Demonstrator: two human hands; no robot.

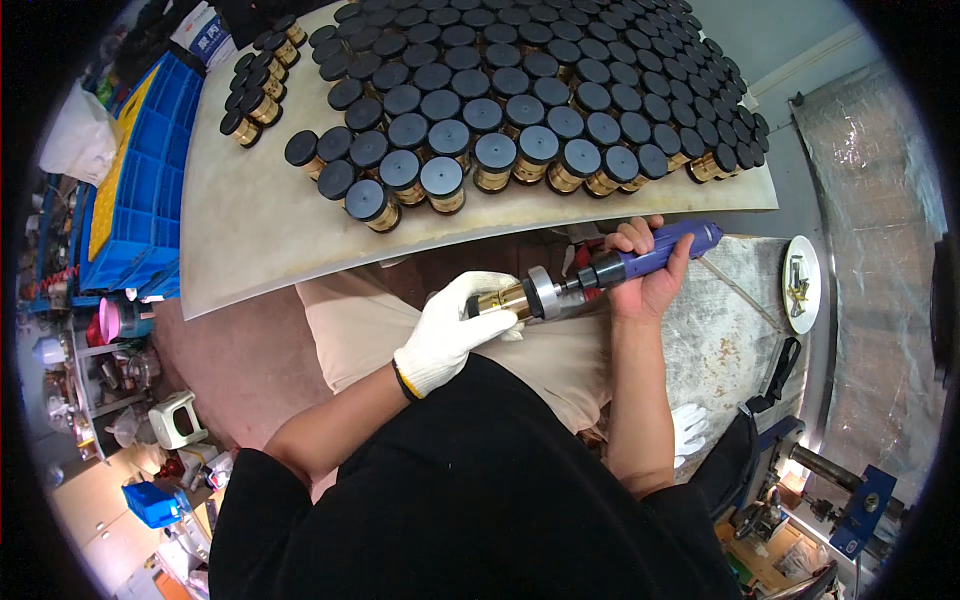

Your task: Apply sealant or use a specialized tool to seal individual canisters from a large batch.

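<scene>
My left hand, in a white knit glove, is wrapped round a brass-coloured cylinder with a dark end, held tilted above my lap. A grey metal disc sits against the cylinder's right end. My bare right hand grips a purple power screwdriver, its black nose pointing left. The driver's thin shaft meets the disc; I cannot tell whether the disc belongs to the driver or the cylinder. Many similar brass cylinders with black caps stand upright in close rows on the table ahead.
Blue crates stand left of the table, with a small white stool below them. At right, a worn grey surface carries a white dish of small metal parts and a loose white glove. Machinery stands lower right.
</scene>
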